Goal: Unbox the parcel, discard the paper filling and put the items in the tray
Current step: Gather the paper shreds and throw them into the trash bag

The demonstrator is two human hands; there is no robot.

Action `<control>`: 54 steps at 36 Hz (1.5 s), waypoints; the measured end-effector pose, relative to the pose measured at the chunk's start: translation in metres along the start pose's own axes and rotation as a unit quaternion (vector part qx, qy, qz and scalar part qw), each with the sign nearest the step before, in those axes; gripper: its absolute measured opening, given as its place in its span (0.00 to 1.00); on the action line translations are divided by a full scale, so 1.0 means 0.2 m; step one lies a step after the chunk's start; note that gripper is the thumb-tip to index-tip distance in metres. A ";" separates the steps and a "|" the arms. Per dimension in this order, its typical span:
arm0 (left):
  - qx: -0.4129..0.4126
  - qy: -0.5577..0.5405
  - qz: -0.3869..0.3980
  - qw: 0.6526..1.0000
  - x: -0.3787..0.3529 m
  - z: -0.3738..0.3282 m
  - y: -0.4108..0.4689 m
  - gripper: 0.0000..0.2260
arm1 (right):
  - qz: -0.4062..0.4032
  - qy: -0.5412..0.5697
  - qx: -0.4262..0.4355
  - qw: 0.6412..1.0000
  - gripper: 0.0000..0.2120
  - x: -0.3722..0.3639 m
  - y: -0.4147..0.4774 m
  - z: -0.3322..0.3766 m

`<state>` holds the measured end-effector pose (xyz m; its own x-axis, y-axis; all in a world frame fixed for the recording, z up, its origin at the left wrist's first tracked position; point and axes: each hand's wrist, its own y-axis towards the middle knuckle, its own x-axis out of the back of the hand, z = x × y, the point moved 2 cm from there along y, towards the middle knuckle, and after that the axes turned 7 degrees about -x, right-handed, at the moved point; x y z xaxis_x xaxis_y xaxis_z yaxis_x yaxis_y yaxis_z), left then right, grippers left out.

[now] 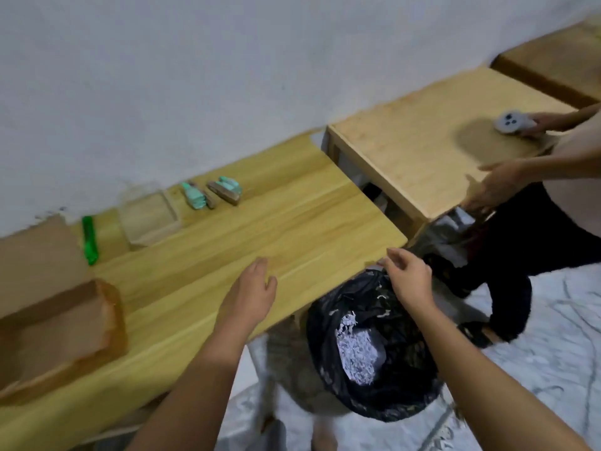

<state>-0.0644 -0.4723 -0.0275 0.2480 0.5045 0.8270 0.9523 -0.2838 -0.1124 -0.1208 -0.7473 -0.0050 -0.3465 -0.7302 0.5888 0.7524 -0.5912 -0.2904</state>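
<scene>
An open brown cardboard parcel (61,323) lies at the left end of the wooden table (227,236). A clear plastic tray (149,219) stands near the wall, with a green box cutter (89,240) to its left and two teal-and-brown items (211,192) to its right. On the floor by the table's corner stands a black bin bag (367,349) holding white shredded paper (359,353). My left hand (252,294) hovers over the table's front edge, fingers apart and empty. My right hand (406,276) hangs above the bag's rim, fingers loosely spread, holding nothing.
A second, lower wooden table (422,157) stands to the right. Another person in dark trousers (520,249) stands beside it, one hand on a grey controller (514,122), the other at the table's edge. The floor is pale marble.
</scene>
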 end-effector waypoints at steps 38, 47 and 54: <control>0.121 -0.337 -0.134 0.924 0.79 0.97 -0.48 0.22 | 0.222 -0.031 0.092 0.970 0.25 -1.18 -0.82 0.74; -0.049 -0.351 0.089 0.931 0.25 0.05 -0.20 0.22 | -0.042 0.010 -0.030 0.999 0.19 -0.15 -0.66 0.21; -0.093 -0.299 0.256 0.914 -0.29 -0.48 -0.24 0.23 | -0.119 0.009 -0.141 0.983 0.18 0.39 -0.66 -0.33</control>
<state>-0.1416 -0.5670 -0.0172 0.7593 0.6066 0.2355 0.6506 -0.7136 -0.2598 -0.2835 -0.7494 0.0305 -0.5061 -0.5636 0.6528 0.4645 -0.8159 -0.3443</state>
